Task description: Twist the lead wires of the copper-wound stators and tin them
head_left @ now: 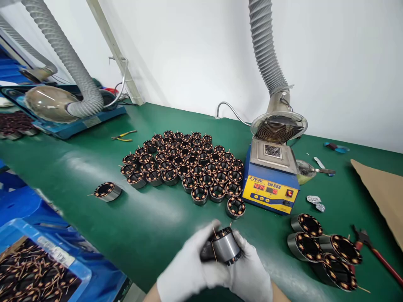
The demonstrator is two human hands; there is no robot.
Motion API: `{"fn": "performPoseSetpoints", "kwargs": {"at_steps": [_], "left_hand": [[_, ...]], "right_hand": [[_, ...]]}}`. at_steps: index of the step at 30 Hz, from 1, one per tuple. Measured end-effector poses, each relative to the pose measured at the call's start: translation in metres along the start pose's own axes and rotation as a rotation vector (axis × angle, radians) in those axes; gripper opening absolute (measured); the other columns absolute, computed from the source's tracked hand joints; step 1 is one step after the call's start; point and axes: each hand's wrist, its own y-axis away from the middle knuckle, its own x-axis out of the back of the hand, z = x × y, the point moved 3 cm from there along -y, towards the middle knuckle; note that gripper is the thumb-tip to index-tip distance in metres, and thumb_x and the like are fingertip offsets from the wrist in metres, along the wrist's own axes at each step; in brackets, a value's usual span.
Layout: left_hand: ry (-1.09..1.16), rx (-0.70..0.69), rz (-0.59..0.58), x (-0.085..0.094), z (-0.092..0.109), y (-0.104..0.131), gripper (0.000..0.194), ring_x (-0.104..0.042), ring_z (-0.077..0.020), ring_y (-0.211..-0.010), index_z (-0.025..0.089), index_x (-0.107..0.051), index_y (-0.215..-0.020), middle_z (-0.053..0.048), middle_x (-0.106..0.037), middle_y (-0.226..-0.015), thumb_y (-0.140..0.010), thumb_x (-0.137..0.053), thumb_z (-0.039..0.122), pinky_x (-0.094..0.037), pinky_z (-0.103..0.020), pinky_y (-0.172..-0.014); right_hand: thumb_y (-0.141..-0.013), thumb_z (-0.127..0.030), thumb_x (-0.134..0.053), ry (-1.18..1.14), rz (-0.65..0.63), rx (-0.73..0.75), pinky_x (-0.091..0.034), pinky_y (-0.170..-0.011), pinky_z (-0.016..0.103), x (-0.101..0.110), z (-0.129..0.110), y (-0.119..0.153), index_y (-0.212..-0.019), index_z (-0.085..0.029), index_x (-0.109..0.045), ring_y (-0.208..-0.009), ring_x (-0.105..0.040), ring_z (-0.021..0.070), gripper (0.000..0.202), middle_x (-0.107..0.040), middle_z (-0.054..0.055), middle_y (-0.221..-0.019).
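A motor stator (227, 245), a steel ring with black slot insulation and copper windings, is held tilted above the green bench. White gloves cover both hands. My left hand (193, 262) grips it from the left, slightly blurred, with a dark part showing between thumb and fingers that I cannot make out. From the right, my right hand (252, 268) wraps around the same ring. Thin copper wire ends stick out near the left fingers. Just beyond the hands, a single stator (235, 208) stands upright in front of a large group of similar stators (185, 170).
A blue and yellow solder pot (270, 184) stands right, beneath an extraction hood (278, 126). Several stators (305, 247) and red-handled cutters (378, 251) lie nearer. One stator (107, 191) and yellow-handled pliers (124, 136) lie left. A blue crate (85, 272) of wound parts sits lower left.
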Motion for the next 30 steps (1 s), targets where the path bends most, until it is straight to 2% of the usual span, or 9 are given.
{"fn": "performPoseSetpoints", "kwargs": {"at_steps": [2, 6, 13, 15, 19, 22, 25, 27, 30], "left_hand": [[-0.034, -0.036, -0.087, -0.01, -0.006, 0.004, 0.085, -0.05, -0.0292, -0.115, 0.024, -0.053, -0.121, -0.007, -0.055, -0.124, -0.04, -0.079, 0.009, -0.036, -0.039, -0.104], [0.123, -0.027, -0.043, -0.022, -0.016, 0.001, 0.078, -0.057, -0.0308, -0.103, 0.02, -0.064, -0.102, -0.008, -0.061, -0.11, -0.027, -0.083, 0.01, -0.044, -0.04, -0.097], [0.012, -0.072, -0.088, -0.022, -0.004, 0.005, 0.088, -0.055, -0.0288, -0.106, 0.025, -0.052, -0.12, -0.006, -0.057, -0.119, -0.038, -0.076, 0.006, -0.046, -0.037, -0.093], [0.028, -0.059, -0.019, -0.019, 0.002, 0.005, 0.075, -0.057, -0.0291, -0.104, 0.022, -0.061, -0.11, -0.007, -0.062, -0.113, -0.038, -0.077, 0.011, -0.047, -0.036, -0.092], [0.109, -0.022, 0.209, -0.011, 0.007, -0.002, 0.011, -0.059, -0.0245, -0.099, 0.021, -0.072, -0.069, -0.004, -0.072, -0.086, -0.06, -0.068, 0.025, -0.046, -0.028, -0.088], [0.382, -0.012, 0.311, -0.004, 0.003, -0.013, 0.011, -0.063, -0.0159, -0.066, 0.018, -0.072, -0.069, -0.004, -0.071, -0.066, -0.063, -0.072, 0.026, -0.049, -0.021, -0.063], [0.666, -0.09, 0.416, 0.004, 0.001, -0.019, 0.026, -0.063, -0.0118, -0.064, 0.023, -0.07, -0.076, 0.002, -0.07, -0.069, -0.062, -0.074, 0.043, -0.05, -0.02, -0.068], [0.647, -0.085, 0.34, 0.001, 0.004, -0.018, 0.034, -0.066, -0.0159, -0.077, 0.026, -0.069, -0.085, 0.001, -0.072, -0.081, -0.063, -0.07, 0.051, -0.051, -0.026, -0.079], [0.315, 0.042, 0.216, -0.009, 0.006, -0.009, 0.026, -0.064, -0.0257, -0.09, 0.02, -0.072, -0.08, -0.007, -0.073, -0.082, -0.059, -0.073, 0.035, -0.048, -0.034, -0.085]], "right_hand": [[-0.076, -0.05, -0.056, -0.017, 0.037, 0.031, -0.045, -0.082, 0.037, -0.003, -0.001, 0.0, -0.1, -0.018, -0.065, -0.089, -0.063, 0.0237, 0.041, -0.071, 0.005, -0.086], [-0.072, -0.049, -0.06, -0.007, 0.086, 0.058, -0.044, -0.084, 0.038, -0.002, -0.001, 0.001, -0.096, -0.019, -0.066, -0.092, -0.063, 0.0246, 0.039, -0.071, 0.006, -0.086], [-0.076, -0.05, -0.056, -0.019, 0.182, 0.112, -0.047, -0.074, 0.034, 0.011, 0.001, -0.002, -0.096, -0.022, -0.064, -0.083, -0.064, 0.0209, 0.036, -0.07, 0.004, -0.089], [-0.075, -0.052, -0.056, -0.023, 0.087, 0.049, -0.048, -0.066, 0.031, 0.008, 0.003, -0.002, -0.1, -0.02, -0.063, -0.076, -0.065, 0.0198, 0.041, -0.07, 0.005, -0.089], [-0.075, -0.054, -0.056, 0.025, -0.038, -0.002, -0.047, -0.059, 0.028, 0.004, 0.005, -0.002, -0.096, -0.015, -0.065, -0.063, -0.066, 0.018, 0.046, -0.071, 0.008, -0.08], [-0.074, -0.053, -0.058, 0.035, -0.051, 0.007, -0.047, -0.06, 0.028, 0.007, 0.005, -0.001, -0.094, -0.012, -0.066, -0.064, -0.066, 0.0188, 0.046, -0.071, 0.009, -0.077], [-0.076, -0.05, -0.057, 0.039, -0.052, -0.007, -0.047, -0.062, 0.03, 0.008, 0.004, 0.0, -0.099, -0.012, -0.065, -0.066, -0.066, 0.0195, 0.045, -0.071, 0.011, -0.08], [-0.078, -0.048, -0.055, 0.056, -0.054, -0.005, -0.047, -0.065, 0.03, 0.006, 0.005, -0.001, -0.1, -0.013, -0.064, -0.069, -0.066, 0.0196, 0.043, -0.071, 0.011, -0.082], [-0.077, -0.044, -0.059, 0.123, -0.021, 0.11, -0.047, -0.074, 0.033, 0.004, 0.005, -0.003, -0.1, -0.019, -0.063, -0.08, -0.065, 0.0197, 0.033, -0.07, 0.006, -0.091]]}}
